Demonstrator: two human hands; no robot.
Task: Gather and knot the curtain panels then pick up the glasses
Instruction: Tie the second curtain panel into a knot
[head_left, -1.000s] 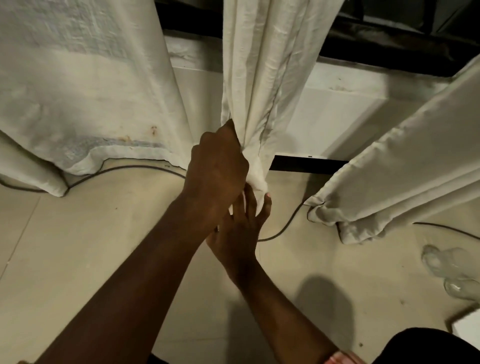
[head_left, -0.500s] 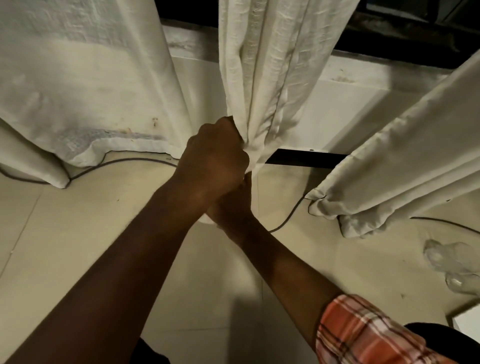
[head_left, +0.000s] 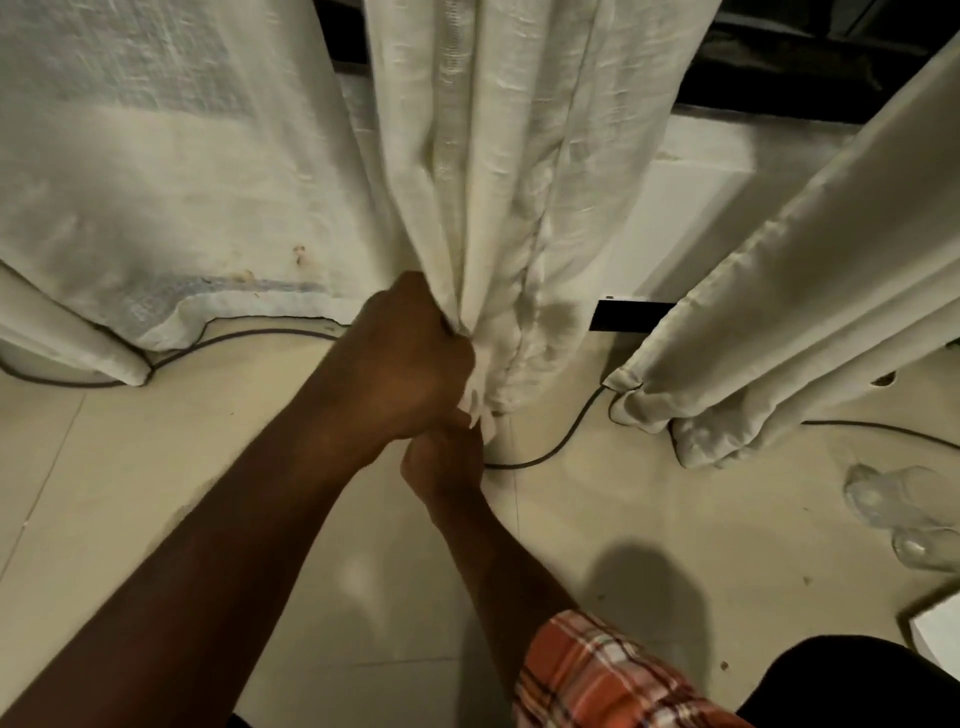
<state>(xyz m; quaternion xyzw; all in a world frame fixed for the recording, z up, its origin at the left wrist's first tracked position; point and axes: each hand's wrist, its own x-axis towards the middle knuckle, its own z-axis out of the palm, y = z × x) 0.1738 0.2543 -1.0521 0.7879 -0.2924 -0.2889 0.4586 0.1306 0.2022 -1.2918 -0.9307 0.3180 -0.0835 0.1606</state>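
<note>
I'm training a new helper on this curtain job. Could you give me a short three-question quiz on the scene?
1. True or false: the left hand grips the middle curtain panel.
2. Where are the clear glasses? A: on the sill. B: on the floor, at the right. C: in a box.
3. Fill in: a dark ___ snakes across the floor.
Key: 1 true; 2 B; 3 cable.
</note>
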